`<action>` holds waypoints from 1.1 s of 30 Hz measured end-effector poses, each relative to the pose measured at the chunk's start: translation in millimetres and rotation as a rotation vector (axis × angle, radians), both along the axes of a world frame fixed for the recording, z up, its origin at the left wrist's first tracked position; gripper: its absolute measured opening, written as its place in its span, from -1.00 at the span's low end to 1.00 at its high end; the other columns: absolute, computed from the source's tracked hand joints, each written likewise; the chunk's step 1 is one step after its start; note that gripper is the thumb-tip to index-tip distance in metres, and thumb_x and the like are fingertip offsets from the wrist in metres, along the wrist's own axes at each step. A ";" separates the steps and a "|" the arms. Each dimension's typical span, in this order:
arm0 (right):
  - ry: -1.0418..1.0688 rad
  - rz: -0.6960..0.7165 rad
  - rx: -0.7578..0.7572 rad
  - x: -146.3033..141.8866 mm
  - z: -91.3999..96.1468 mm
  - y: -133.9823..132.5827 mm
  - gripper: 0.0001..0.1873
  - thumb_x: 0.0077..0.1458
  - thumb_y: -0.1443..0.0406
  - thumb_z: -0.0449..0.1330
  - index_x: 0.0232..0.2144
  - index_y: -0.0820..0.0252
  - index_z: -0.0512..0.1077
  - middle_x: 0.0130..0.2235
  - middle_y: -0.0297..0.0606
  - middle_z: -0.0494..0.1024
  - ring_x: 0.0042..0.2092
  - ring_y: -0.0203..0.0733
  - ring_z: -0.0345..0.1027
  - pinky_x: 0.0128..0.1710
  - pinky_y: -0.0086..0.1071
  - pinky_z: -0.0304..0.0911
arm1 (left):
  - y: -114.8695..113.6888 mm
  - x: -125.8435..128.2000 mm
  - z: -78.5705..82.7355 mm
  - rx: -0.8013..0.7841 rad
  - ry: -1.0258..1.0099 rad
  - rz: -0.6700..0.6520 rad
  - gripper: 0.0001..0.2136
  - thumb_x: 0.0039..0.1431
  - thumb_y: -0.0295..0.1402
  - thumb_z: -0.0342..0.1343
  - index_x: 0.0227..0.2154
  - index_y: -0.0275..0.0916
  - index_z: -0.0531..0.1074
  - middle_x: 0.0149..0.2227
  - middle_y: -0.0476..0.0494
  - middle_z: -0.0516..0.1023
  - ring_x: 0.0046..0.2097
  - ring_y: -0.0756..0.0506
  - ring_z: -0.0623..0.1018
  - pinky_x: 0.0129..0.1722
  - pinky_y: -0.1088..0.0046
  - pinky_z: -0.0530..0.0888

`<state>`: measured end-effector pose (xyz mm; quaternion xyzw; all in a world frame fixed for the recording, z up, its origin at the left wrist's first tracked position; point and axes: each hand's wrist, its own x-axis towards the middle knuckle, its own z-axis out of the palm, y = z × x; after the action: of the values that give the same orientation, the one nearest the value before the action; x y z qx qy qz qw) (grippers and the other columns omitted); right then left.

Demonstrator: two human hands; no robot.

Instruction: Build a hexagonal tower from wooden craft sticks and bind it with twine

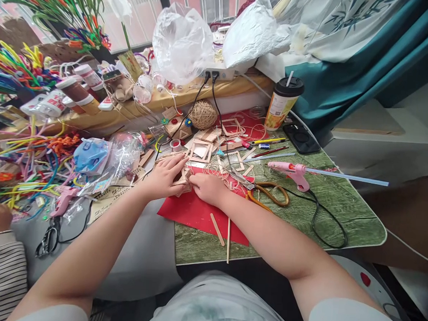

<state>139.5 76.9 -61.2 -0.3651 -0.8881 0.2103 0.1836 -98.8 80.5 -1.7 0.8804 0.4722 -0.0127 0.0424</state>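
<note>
My left hand (pixel 165 177) lies with fingers stretched flat on a small frame of wooden craft sticks (pixel 183 179) on a red paper sheet (pixel 197 211). My right hand (pixel 207 186) rests just to the right of it, fingers curled and pressed against the frame's edge. Several more square stick frames (pixel 200 150) lie behind my hands. A loose flat stick (pixel 217 229) and a thin skewer (pixel 228 239) lie on the red sheet near my right forearm.
Orange-handled scissors (pixel 265 191), a pink glue gun (pixel 295 172) with its black cord, a ball of twine (pixel 203 114), a lidded cup (pixel 282 104) and a phone (pixel 302 137) sit on the green table. Pipe cleaners (pixel 29 157) and plastic bags crowd the left. Another person's striped sleeve (pixel 1 269) shows bottom left.
</note>
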 end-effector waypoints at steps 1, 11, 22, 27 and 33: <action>-0.023 0.003 0.005 -0.2 0.7 -0.4 -0.75 0.46 0.28 0.02 -0.07 0.12 0.50 -0.03 -0.17 0.67 -0.06 -0.08 0.55 -0.16 -0.32 0.24 | 0.2 0.4 -0.1 0.000 0.012 0.000 -0.12 0.33 0.04 0.09 0.57 -0.12 -0.13 0.60 -0.28 -0.06 0.56 -0.42 0.06 0.51 -0.06 0.07; -0.164 0.065 0.009 -2.7 5.1 -6.0 -0.71 0.33 0.17 0.23 -0.01 0.22 0.50 -0.02 -0.05 0.68 -0.01 0.07 0.58 -0.06 -0.24 0.36 | 3.8 0.3 -2.4 -0.005 0.029 -0.011 -0.10 0.33 0.07 0.07 0.58 -0.15 -0.15 0.60 -0.29 -0.10 0.57 -0.41 0.04 0.52 -0.03 0.05; -0.172 -0.015 -0.001 7.4 5.0 5.6 -0.43 0.45 -0.15 -0.01 -0.05 0.16 0.52 -0.05 -0.10 0.71 -0.06 0.04 0.61 -0.15 -0.25 0.30 | 1.9 -1.0 0.7 -0.016 -0.015 0.002 -0.08 0.32 0.11 0.09 0.58 -0.11 -0.15 0.61 -0.24 -0.12 0.58 -0.41 0.02 0.53 -0.05 0.02; -0.063 -0.029 -0.033 8.7 2.4 7.0 -0.42 0.56 0.01 -0.18 -0.16 0.11 0.56 -0.05 -0.21 0.72 -0.03 -0.09 0.58 -0.16 -0.31 0.20 | -0.5 -1.4 2.3 -0.028 -0.028 0.012 -0.11 0.34 0.08 0.08 0.58 -0.10 -0.15 0.61 -0.20 -0.12 0.58 -0.39 0.01 0.53 -0.03 0.02; -0.112 -0.052 -0.012 1.7 2.0 4.9 -0.53 0.53 0.07 -0.07 -0.10 0.12 0.58 -0.03 -0.17 0.71 -0.02 -0.06 0.57 -0.12 -0.28 0.23 | -1.1 -1.1 3.1 -0.029 -0.028 0.007 -0.09 0.34 0.10 0.07 0.58 -0.09 -0.20 0.61 -0.20 -0.14 0.59 -0.40 -0.01 0.53 -0.05 0.02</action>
<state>141.2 81.7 -59.2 -0.4005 -0.8859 0.1901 0.1366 -99.9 79.4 1.3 0.8780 0.4745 -0.0069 0.0617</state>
